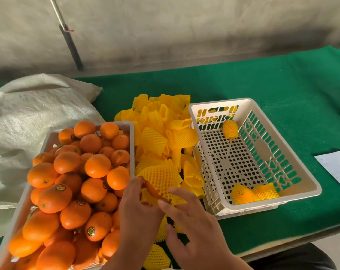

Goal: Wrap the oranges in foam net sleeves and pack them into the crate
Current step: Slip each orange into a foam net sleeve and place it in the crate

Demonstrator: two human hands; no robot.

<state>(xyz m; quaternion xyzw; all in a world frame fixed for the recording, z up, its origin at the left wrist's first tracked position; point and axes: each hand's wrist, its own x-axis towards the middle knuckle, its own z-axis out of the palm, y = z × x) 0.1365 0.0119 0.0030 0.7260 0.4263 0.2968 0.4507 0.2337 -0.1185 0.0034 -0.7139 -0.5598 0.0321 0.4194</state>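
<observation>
While both hands' fingers (140, 184) pinch its sleeve (161, 178), the orange (152, 190) sits between them.

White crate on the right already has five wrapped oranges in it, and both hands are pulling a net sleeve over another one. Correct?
Not quite: the head view shows three wrapped oranges in the white crate, not five: one at the far end and two at the near end. The rest holds: the left hand and right hand are working a net sleeve over another orange.
</observation>
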